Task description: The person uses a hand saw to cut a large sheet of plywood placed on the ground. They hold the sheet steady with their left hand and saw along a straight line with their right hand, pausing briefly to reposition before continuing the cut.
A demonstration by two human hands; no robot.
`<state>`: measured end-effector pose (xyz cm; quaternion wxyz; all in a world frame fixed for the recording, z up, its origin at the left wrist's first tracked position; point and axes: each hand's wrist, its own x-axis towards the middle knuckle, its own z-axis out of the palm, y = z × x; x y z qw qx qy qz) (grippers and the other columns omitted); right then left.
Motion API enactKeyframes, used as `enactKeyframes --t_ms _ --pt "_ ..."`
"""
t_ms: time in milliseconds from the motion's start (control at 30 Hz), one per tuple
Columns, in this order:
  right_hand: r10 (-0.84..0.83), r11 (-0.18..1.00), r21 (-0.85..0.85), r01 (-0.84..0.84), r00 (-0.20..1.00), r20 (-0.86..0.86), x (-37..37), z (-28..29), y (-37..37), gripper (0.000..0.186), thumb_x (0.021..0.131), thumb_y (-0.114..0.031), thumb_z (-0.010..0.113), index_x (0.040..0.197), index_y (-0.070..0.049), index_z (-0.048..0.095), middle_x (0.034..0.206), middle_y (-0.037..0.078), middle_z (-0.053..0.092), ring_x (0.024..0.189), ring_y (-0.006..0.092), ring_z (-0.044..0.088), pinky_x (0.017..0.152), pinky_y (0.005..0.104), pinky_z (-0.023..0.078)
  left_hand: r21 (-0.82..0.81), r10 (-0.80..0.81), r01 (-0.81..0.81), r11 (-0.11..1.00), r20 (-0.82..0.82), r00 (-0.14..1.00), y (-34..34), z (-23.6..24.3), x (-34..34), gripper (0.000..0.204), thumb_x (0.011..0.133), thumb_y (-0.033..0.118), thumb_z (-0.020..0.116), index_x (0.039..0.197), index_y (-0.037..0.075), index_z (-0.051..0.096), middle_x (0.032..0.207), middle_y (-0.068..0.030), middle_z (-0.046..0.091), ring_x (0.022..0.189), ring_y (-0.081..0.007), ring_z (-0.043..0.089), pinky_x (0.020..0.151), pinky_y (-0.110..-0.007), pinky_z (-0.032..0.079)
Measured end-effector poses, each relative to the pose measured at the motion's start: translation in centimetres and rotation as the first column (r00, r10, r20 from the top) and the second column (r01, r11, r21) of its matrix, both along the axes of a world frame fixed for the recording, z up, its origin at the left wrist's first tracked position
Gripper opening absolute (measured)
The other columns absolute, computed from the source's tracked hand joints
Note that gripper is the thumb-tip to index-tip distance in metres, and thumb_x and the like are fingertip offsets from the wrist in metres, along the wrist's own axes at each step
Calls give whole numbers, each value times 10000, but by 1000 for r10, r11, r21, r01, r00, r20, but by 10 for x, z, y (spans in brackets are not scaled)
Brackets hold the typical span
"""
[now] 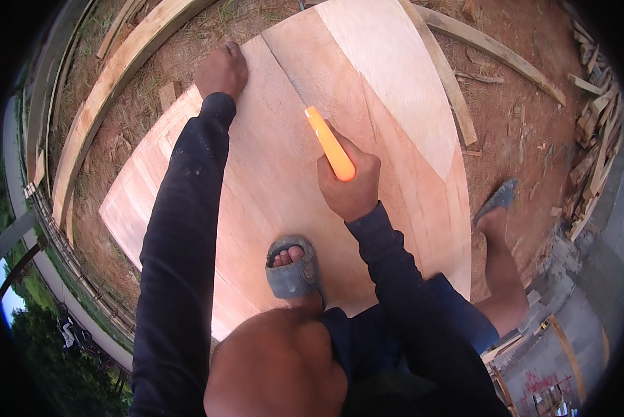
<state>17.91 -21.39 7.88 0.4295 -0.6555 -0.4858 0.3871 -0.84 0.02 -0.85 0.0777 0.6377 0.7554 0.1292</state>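
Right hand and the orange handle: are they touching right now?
Touching. The head view shows the right hand closed around the near part of the orange handle, with no gap between them.

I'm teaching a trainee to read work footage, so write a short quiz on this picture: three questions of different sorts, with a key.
1. Multiple choice: What colour is the handle that the right hand grips?
A) Blue
B) Orange
C) Green

2. True or false: The left hand is at the edge of the wooden board.

3. Fill in: The foot on the board wears a grey ____.

Key:
1. B
2. True
3. sandal
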Motion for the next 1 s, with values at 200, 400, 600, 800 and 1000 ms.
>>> enactKeyframes --t_ms 200,400,600,800,1000 --pt "96 994 -77 -78 958 270 42 59 -164 512 751 110 598 1262 88 627 996 214 731 730 249 740 675 286 569 -67 4 -3 998 15 1000 -3 0 -4 566 1025 411 387 843 -28 695 864 -305 662 852 -493 646 806 -558 487" --pt "-51 997 54 48 997 62 -13 -2 42 455 807 3 633 1261 30 636 766 238 649 646 347 674 589 361 513 -11 -45 45 999 49 998 0 6 13 584 1031 408 375 824 -34 695 855 -301 665 833 -500 643 798 -563 487" --pt "29 999 22 -30 998 49 1 3 -5 487 798 30 625 1285 30 625 886 234 702 664 298 700 625 331 535 -18 -41 41 999 1 999 -2 6 1 585 1021 397 409 721 -15 695 782 -274 681 770 -460 669 767 -543 517" --pt "81 996 -45 -73 973 217 29 39 -148 517 766 102 553 1281 104 603 1125 251 705 824 270 754 700 284 574 -32 -34 35 999 15 999 -9 2 0 602 1025 414 398 760 -38 694 821 -287 676 803 -476 658 793 -554 499" --pt "2 999 53 -4 999 36 -4 -4 24 503 790 34 620 1292 46 613 860 249 686 650 280 693 643 321 531 -97 14 -6 995 85 996 0 13 10 637 1032 483 378 896 -45 709 896 -323 663 901 -493 647 841 -537 489"
